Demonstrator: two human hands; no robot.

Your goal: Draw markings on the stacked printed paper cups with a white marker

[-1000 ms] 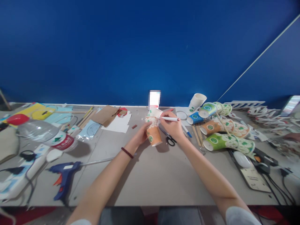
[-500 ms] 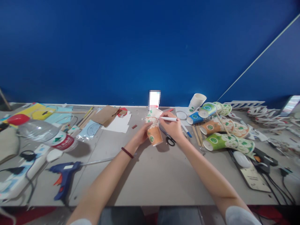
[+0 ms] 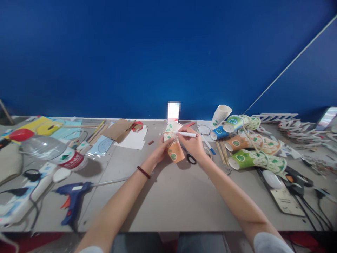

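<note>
My left hand (image 3: 162, 149) is wrapped around an orange-and-white paper cup (image 3: 175, 153) with green leaf prints, tilted above the middle of the table. A thin stick (image 3: 166, 133) crosses the cup's white part, its far portion hidden by my fingers. In my right hand (image 3: 191, 143) is a white marker pen (image 3: 188, 134) with a red end, held in a writing grip against the cup's right side. Whether the pen's tip touches the cup is hard to make out. Black-handled scissors (image 3: 191, 159) lie just below my right hand, partly covered by it.
Joined paper cups (image 3: 256, 160) and a stack of white cups (image 3: 221, 114) stand right. A blue glue gun (image 3: 73, 198), a plastic bottle (image 3: 56, 151) and a power strip (image 3: 28, 193) lie left. Behind are cardboard (image 3: 119, 130), white paper (image 3: 135, 138) and a lit phone screen (image 3: 173, 111).
The cup has turned slightly in my left hand, its orange base swinging a little to the right. The pen and my right hand have shifted slightly left.
</note>
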